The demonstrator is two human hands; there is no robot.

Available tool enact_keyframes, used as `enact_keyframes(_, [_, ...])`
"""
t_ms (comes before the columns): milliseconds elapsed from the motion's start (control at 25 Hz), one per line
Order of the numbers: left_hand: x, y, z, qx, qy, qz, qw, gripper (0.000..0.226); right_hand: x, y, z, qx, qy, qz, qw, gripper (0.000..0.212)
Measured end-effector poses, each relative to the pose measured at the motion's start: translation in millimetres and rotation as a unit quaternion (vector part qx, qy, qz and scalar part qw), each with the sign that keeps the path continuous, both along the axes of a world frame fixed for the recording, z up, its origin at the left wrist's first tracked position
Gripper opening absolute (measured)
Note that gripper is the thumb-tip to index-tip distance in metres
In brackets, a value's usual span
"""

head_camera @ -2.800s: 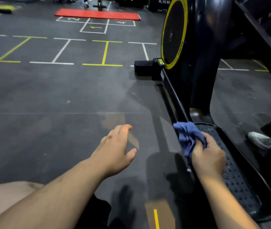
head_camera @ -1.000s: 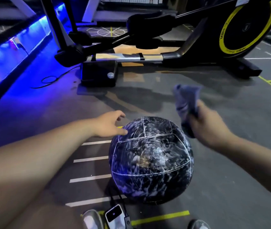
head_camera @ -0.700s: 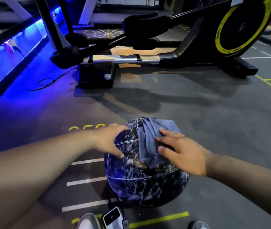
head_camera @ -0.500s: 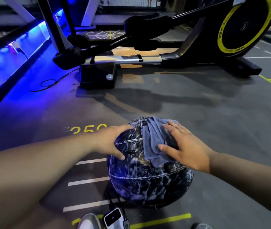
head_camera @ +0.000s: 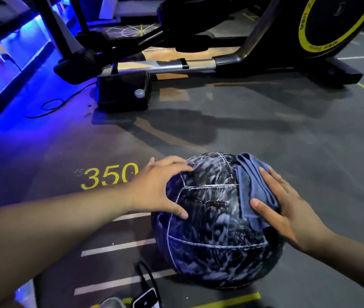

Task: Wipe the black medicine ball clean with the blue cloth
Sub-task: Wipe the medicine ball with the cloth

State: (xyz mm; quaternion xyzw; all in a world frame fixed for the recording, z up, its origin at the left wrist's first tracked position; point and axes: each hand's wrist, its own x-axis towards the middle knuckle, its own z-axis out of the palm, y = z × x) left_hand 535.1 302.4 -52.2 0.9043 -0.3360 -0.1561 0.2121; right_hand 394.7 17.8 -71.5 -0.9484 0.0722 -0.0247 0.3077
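The black medicine ball (head_camera: 212, 232), scuffed white with pale stitched seams, rests on the gym floor in front of me. The blue cloth (head_camera: 252, 187) lies folded over its upper right side. My right hand (head_camera: 287, 210) presses flat on the cloth, fingers spread, thumb on the cloth's lower edge. My left hand (head_camera: 159, 187) is spread against the ball's upper left side, holding it steady.
A black and yellow elliptical machine (head_camera: 323, 25) with a metal rail (head_camera: 176, 65) stands across the floor behind the ball. A black cable (head_camera: 52, 105) loops at the left by blue lighting. A small device on a cord (head_camera: 145, 301) and a shoe tip (head_camera: 112, 303) sit below the ball.
My right hand brought the cloth down onto the ball, flattened on it and slid it rightward over the top. My left hand settled on the ball's left side.
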Motion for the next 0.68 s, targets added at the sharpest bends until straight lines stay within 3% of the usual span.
enact_keyframes(160, [5,-6,-12,-0.009,0.051,0.058,0.997,0.122,12,-6,-7,0.033,-0.030,-0.014,0.999,0.080])
enact_keyframes(320, [0,-14,-15,0.007,0.038,0.066,0.997,0.125,44,8,7,-0.054,-0.053,0.021,0.997,0.052])
enact_keyframes(520, [-11,-12,-7,0.049,0.011,0.056,0.997,0.125,48,36,17,-0.140,-0.056,0.122,0.981,0.051])
enact_keyframes(600, [-15,-13,-10,0.059,0.003,0.046,0.997,0.108,37,56,20,-0.207,-0.046,0.201,0.956,0.056])
enact_keyframes(680, [-19,-19,-16,0.046,-0.013,0.035,0.998,0.070,25,81,20,-0.255,-0.054,0.316,0.913,0.054])
